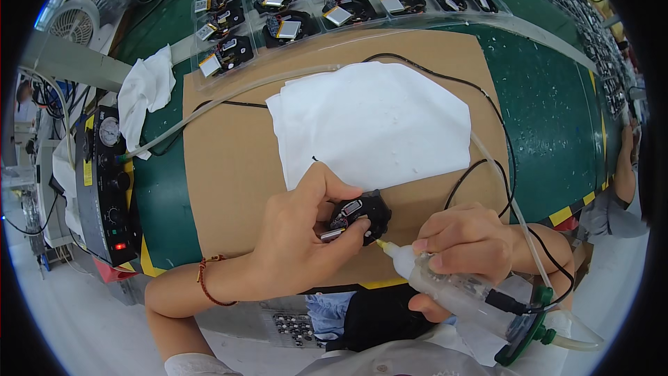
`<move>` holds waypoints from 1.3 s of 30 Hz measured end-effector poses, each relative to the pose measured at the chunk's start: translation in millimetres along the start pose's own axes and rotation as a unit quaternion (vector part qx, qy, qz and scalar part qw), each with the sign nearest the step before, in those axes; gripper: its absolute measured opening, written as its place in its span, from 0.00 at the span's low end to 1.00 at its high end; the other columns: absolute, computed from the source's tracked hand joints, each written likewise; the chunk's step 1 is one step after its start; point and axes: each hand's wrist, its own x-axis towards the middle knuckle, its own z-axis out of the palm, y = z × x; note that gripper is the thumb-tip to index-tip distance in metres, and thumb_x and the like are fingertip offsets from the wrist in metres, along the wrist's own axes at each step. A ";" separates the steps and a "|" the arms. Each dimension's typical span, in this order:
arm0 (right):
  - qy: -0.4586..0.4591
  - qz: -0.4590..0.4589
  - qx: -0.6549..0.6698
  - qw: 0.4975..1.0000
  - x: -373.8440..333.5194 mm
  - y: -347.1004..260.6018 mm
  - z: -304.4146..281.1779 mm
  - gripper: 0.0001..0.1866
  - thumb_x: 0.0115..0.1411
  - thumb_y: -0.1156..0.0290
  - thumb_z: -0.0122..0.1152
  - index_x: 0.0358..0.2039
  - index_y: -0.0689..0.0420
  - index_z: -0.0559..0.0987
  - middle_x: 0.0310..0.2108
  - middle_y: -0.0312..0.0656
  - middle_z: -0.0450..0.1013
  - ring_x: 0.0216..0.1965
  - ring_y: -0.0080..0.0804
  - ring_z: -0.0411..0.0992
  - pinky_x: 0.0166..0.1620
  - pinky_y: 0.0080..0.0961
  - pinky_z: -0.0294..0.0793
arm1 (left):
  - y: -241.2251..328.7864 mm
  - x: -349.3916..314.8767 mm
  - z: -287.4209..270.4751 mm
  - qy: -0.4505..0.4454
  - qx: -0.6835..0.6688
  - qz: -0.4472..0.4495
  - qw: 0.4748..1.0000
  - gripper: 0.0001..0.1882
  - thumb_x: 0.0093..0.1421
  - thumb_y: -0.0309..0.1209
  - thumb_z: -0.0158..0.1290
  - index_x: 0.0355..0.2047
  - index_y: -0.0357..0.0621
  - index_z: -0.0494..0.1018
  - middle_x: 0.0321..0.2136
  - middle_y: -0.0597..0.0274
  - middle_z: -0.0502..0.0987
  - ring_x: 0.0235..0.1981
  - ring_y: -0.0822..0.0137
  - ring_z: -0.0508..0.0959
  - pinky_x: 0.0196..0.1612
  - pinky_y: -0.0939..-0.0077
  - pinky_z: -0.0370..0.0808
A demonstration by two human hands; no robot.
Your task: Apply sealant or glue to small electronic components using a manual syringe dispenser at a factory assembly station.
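Between the thumb and fingers of my left hand point(292, 230) is a small black housing point(376, 213) with a circuit board and a silvery part at its left side. My right hand point(470, 240) is wrapped round a clear dispensing syringe point(456, 297), tilted with its yellowish tip point(381, 244) at the housing's lower right edge. Whether the tip touches the housing, I cannot tell. A green cap point(532, 327) with an air hose closes the syringe's back end. Just beyond my hands, a folded white cloth point(376, 118) lies on a brown cardboard sheet point(229, 188).
At the far side stands a clear compartment tray point(306, 0) of black housings with silvery battery packs. To the left are a black dispenser controller point(104, 188) with a round gauge and a crumpled white cloth point(147, 90). A black cable point(480, 90) and clear hose point(243, 90) cross the cardboard.
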 end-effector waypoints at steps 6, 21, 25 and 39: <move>-0.005 0.002 0.000 1.000 0.3 -0.9 -2.0 0.22 0.42 0.71 0.67 0.34 0.64 0.65 0.22 0.44 0.64 0.15 0.32 0.67 0.13 0.19 0.64 | -1.3 0.1 0.1 0.001 0.011 0.006 1.000 0.14 0.49 0.21 0.55 0.33 0.35 0.61 0.15 0.60 0.72 0.17 0.78 0.72 0.18 0.84 0.65; -0.014 0.036 -0.013 0.999 3.6 -2.2 -8.3 0.24 0.37 0.65 0.70 0.30 0.62 0.68 0.25 0.44 0.66 0.18 0.34 0.70 0.16 0.21 0.69 | 7.0 -0.2 -6.7 -0.058 0.019 -0.052 0.997 0.16 0.50 0.12 0.49 0.38 0.37 0.59 0.33 0.55 0.70 0.32 0.71 0.75 0.28 0.82 0.78; 0.042 0.042 -0.027 0.998 3.9 -1.6 -6.9 0.22 0.35 0.66 0.71 0.28 0.62 0.70 0.23 0.44 0.67 0.16 0.35 0.69 0.14 0.21 0.65 | 8.1 -0.2 -5.8 -0.058 0.011 -0.043 0.997 0.17 0.50 0.12 0.49 0.38 0.37 0.59 0.33 0.55 0.69 0.32 0.71 0.75 0.28 0.83 0.78; 0.031 0.047 -0.035 0.998 3.2 1.9 -4.1 0.22 0.35 0.68 0.71 0.29 0.60 0.68 0.23 0.42 0.66 0.16 0.34 0.69 0.14 0.22 0.65 | -0.8 -0.4 0.8 -0.001 0.012 0.014 1.000 0.14 0.49 0.20 0.54 0.33 0.35 0.61 0.18 0.59 0.72 0.20 0.76 0.74 0.21 0.82 0.69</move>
